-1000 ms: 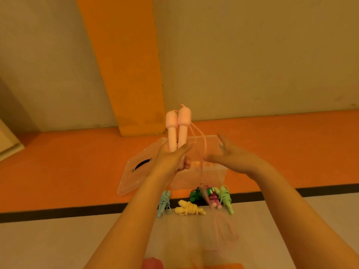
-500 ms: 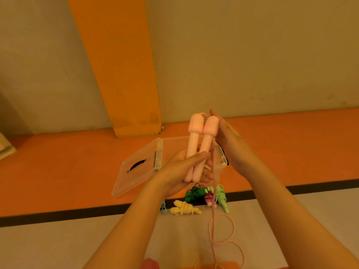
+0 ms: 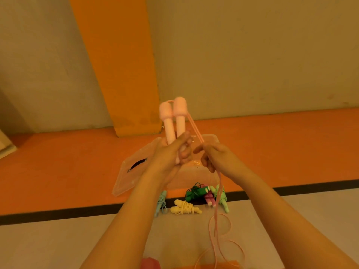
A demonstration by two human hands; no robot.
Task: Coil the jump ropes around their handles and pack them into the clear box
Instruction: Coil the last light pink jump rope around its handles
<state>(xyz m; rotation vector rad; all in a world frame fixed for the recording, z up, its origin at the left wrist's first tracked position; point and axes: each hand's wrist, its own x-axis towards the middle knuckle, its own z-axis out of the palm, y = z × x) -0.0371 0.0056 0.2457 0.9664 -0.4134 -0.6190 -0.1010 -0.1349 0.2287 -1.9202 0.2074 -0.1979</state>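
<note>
Left hand [image 3: 171, 152] grips pink handles [image 3: 174, 121]; right hand [image 3: 215, 156] pinches rope [image 3: 196, 133] (taut)

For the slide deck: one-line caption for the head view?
Left hand holds both pink handles upright while right hand grips their rope over the clear box.

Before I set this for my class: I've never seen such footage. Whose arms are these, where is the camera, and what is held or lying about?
There is no machine: a person wears one camera on the head, looking forward and down, so these are that person's own arms. The left hand grips two pink handles upright, side by side. The right hand pinches the pink rope, which runs from the handle tops and hangs in loose loops onto the floor. Beyond the hands stands the clear box, its lid lying beside it. Nearer lie several coiled ropes, among them a yellow rope and a dark green rope.
</note>
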